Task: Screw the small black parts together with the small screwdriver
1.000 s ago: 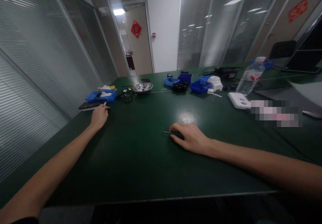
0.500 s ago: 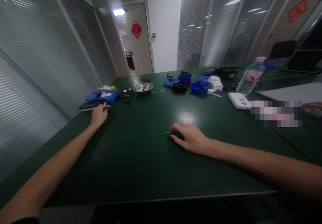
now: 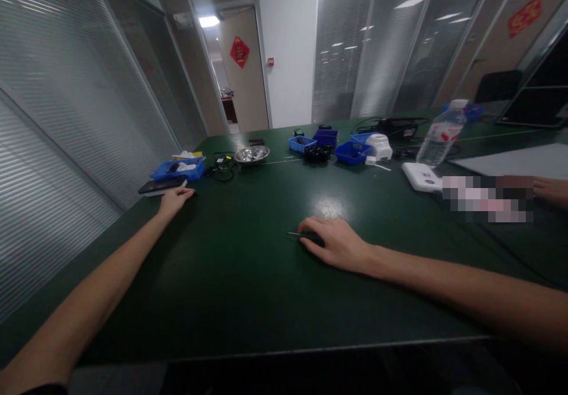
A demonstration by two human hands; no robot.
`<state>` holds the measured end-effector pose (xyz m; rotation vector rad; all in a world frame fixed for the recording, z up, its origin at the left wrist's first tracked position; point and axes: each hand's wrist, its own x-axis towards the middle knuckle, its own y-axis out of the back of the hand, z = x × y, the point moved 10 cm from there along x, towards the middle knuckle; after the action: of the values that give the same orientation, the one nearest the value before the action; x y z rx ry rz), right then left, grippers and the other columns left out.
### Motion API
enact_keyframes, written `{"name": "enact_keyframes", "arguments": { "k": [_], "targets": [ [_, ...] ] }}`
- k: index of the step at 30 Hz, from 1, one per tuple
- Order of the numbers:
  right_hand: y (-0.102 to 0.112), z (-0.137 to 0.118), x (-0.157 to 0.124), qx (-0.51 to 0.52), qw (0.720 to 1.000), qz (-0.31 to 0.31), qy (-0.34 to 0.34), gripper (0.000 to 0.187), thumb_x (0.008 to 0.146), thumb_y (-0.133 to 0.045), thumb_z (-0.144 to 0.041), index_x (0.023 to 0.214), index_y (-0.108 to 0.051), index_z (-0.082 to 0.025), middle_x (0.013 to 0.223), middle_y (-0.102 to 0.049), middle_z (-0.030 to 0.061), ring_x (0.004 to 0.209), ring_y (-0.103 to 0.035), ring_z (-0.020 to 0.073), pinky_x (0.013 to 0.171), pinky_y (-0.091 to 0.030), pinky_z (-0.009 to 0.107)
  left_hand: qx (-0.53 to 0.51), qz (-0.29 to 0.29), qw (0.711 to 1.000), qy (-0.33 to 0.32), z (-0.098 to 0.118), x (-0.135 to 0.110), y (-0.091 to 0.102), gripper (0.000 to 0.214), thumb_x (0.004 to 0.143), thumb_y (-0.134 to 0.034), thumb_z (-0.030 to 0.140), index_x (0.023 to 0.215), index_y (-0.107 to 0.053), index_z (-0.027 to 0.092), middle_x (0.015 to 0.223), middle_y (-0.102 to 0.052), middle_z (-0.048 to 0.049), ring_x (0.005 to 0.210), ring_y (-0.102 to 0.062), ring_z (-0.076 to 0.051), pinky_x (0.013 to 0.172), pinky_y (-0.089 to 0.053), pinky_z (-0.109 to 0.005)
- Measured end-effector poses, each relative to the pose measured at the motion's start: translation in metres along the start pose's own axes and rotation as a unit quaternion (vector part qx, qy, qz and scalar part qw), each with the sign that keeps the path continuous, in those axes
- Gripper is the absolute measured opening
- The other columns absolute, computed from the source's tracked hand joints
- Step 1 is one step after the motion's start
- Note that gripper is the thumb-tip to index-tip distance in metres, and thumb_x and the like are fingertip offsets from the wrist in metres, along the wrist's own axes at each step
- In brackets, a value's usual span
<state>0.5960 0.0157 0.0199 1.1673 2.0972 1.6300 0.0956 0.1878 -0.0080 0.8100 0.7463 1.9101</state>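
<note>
The screwdriver [image 3: 313, 239] lies low over the green table [image 3: 248, 288], under my right hand [image 3: 339, 242], at the middle of the work surface. Its thin metal shaft projects to the left, beyond my fingertips. This orientation probably leaves the tip in view while the dark handle sits within the grasp. My right forearm extends along the tabletop, apparently to steady the grip.

My left arm reaches far forward, setting my left hand [image 3: 174, 201] at the near edge of a flat black-topped box [image 3: 162, 186]. The blue tray [image 3: 191, 174] stands just behind that box; its raised walls presumably contain loose articles. The metal bowl [image 3: 241, 159], farther to the right, likely serves likewise for small parts.

Finger condition, right: my fingers are curled over the handle, thumb on the near side, closing around it without spreading. Part of the handle is concealed by the palm.

Finger condition, left: my fingertips are drawn together, pointing right, with the thumb close to the forefinger. A small dark spot shows at their ends. I cannot tell whether they pinch an item there, or whether my hand touches the box.
</note>
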Motion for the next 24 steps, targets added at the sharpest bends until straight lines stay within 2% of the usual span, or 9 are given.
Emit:
{"name": "enact_keyframes", "arguments": {
  "k": [6,9,12,14,16,20,22,24],
  "targets": [
    [0.003,-0.004,0.000,0.006,1.000,-0.007,-0.002,0.023,0.102,-0.057,-0.034,0.121,-0.060,-0.021,0.109,-0.071,0.0058,0.081,-0.066,0.0184,0.071,-0.049,0.033,-0.032,-0.045,0.997,-0.046,0.018,-0.007,-0.002,0.050,0.079,-0.072,0.053,0.109,-0.079,0.013,0.115,-0.078,-0.0113,0.111,-0.068,-0.032,0.097,-0.050,-0.035],
    [0.003,-0.004,0.000,0.009,1.000,-0.008,-0.003,0.022,0.102,-0.057,-0.033,0.120,-0.060,-0.021,0.109,-0.070,0.0055,0.081,-0.066,0.0180,0.070,-0.048,0.032,-0.046,-0.095,0.991,-0.085,0.043,-0.017,-0.014,0.054,0.074,-0.077,0.058,0.105,-0.081,0.015,0.112,-0.078,-0.0104,0.107,-0.069,-0.031,0.099,-0.050,-0.036],
    [0.003,-0.004,0.000,0.013,1.000,-0.010,-0.003,0.023,0.102,-0.057,-0.034,0.121,-0.060,-0.021,0.110,-0.070,0.0057,0.081,-0.066,0.0177,0.070,-0.048,0.031,-0.057,-0.157,0.977,-0.129,0.082,-0.039,-0.037,0.052,0.071,-0.080,0.058,0.105,-0.081,0.018,0.108,-0.078,-0.0081,0.102,-0.070,-0.029,0.098,-0.050,-0.037],
    [0.003,-0.004,0.000,0.013,1.000,-0.006,-0.003,0.023,0.101,-0.058,-0.033,0.121,-0.060,-0.021,0.110,-0.070,0.0057,0.081,-0.066,0.0176,0.070,-0.048,0.031,-0.070,-0.217,0.958,-0.173,0.118,-0.068,-0.056,0.050,0.074,-0.079,0.057,0.108,-0.080,0.019,0.108,-0.078,-0.0080,0.100,-0.070,-0.028,0.095,-0.051,-0.037],
    [0.003,-0.003,0.000,0.011,1.000,-0.003,-0.005,0.023,0.101,-0.058,-0.033,0.120,-0.061,-0.021,0.109,-0.071,0.0056,0.082,-0.066,0.0180,0.070,-0.048,0.031,-0.095,-0.279,0.928,-0.226,0.158,-0.109,-0.072,0.047,0.081,-0.075,0.054,0.111,-0.077,0.018,0.107,-0.076,-0.0085,0.098,-0.069,-0.026,0.089,-0.053,-0.037],
    [0.002,-0.002,0.001,0.003,1.000,-0.003,-0.007,0.023,0.100,-0.059,-0.032,0.120,-0.061,-0.021,0.108,-0.071,0.0053,0.083,-0.067,0.0189,0.070,-0.047,0.031,-0.113,-0.341,0.870,-0.339,0.226,-0.206,-0.083,0.032,0.090,-0.073,0.043,0.107,-0.069,0.017,0.100,-0.071,-0.0058,0.087,-0.066,-0.018,0.076,-0.050,-0.029],
    [0.002,-0.002,0.001,-0.003,1.000,-0.001,-0.004,0.023,0.100,-0.059,-0.032,0.120,-0.061,-0.021,0.108,-0.071,0.0055,0.083,-0.067,0.0191,0.070,-0.046,0.031,-0.111,-0.366,0.841,-0.383,0.247,-0.249,-0.084,0.026,0.092,-0.072,0.040,0.105,-0.066,0.018,0.099,-0.069,-0.0045,0.086,-0.063,-0.016,0.074,-0.048,-0.027],
    [0.001,-0.002,0.002,-0.006,1.000,0.003,0.000,0.023,0.100,-0.059,-0.032,0.119,-0.060,-0.021,0.108,-0.071,0.0060,0.083,-0.066,0.0193,0.071,-0.046,0.032,-0.108,-0.367,0.826,-0.414,0.258,-0.276,-0.083,0.021,0.093,-0.072,0.036,0.100,-0.065,0.017,0.097,-0.067,-0.0041,0.085,-0.061,-0.016,0.075,-0.046,-0.027]
  ]
}}
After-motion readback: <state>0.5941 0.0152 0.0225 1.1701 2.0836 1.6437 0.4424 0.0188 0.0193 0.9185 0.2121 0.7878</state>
